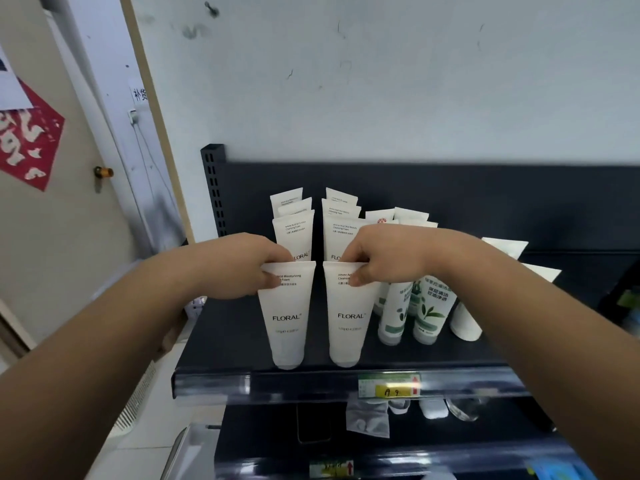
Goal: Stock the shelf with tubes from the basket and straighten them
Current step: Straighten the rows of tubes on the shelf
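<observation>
Two white FLORAL tubes stand cap-down at the front of the dark shelf (242, 365). My left hand (249, 265) pinches the flat top edge of the left front tube (286, 320). My right hand (377, 254) pinches the top of the right front tube (348, 323). Behind each front tube runs a row of more white FLORAL tubes (294, 230), upright and partly hidden by my hands. The basket is not in view.
Green-leaf tubes (427, 313) stand to the right of the FLORAL rows, with a plain white tube (465, 323) beyond them. A yellow price label (391, 386) sits on the shelf's front rail. A lower shelf (381, 420) holds small items. A door is at far left.
</observation>
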